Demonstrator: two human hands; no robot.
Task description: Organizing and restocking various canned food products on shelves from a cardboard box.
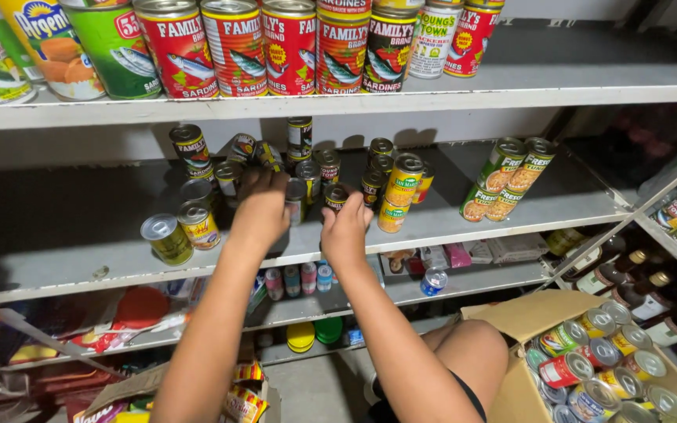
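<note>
The top shelf (511, 86) carries a row of tall cans (291, 47) with red labels showing fish, flanked on the left by a green-labelled can (115, 47) and a yellow-and-orange one (48, 47).

The middle shelf (56, 235) holds a loose cluster of small cans. At its left stand two cans with bare metal tops, one olive-labelled (168, 239) and one yellow-labelled (199, 225). Right of centre is a stack of yellow-and-red cans (401, 192). Further right sit four green-and-orange cans (507, 180), stacked two high.

The lower shelf (495, 278) holds small round tins (301, 278) and flat packets (503, 251). At the lower right, an open cardboard box (526, 313) contains mixed cans lying on their sides (601, 364).

The left hand (260, 207) reaches into the cluster on the middle shelf. Its fingers curl around a can that the hand itself hides; how tightly they close cannot be told. The right hand (346, 231) is just beside the left. Its fingers pinch a small dark can (336, 196) by the sides, and that can stands upright on the middle shelf, directly in front of the fingertips and between the two hands.
</note>
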